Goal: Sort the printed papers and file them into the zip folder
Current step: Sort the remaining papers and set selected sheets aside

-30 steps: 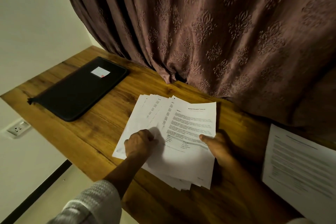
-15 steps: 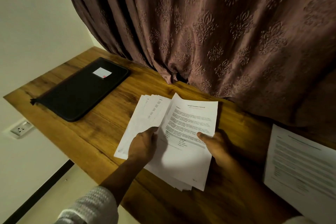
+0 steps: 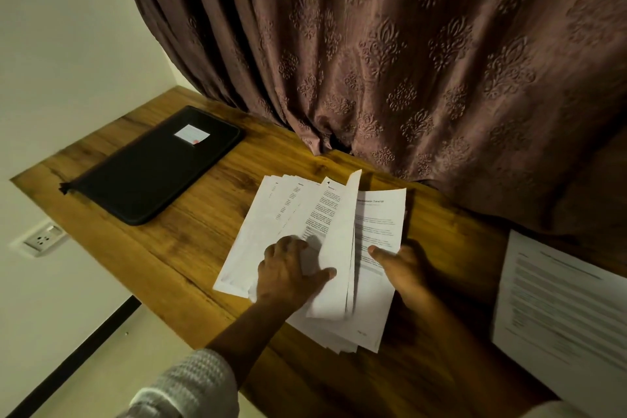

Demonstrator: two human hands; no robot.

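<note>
- Printed papers are lying on the wooden desk in front of the person, fanned out to the left, with one lifted sheet standing almost on edge in the middle of the pile.
- Left hand is resting on the fanned pages with bent fingers pressing down, while its straight thumb is lying against the lifted sheet; it is not closing round anything that I can see.
- Right hand is pinching the right edge of the pile, thumb on the top printed page and fingers hidden beneath.
- Sorting appears to be the step in hand: the person seems to be leafing through the pages, and nothing is being filed yet.
- Zip folder is lying flat and apparently closed, well apart to the left at the far end of the desk.
- Another separate sheet is lying at the right end of the desk, apart from the pile.
- Next, the lifted sheet probably needs turning over or pulling free while the left fingers are pinning the fan so the loose pages are not sliding; later the folder needs unzipping.
</note>
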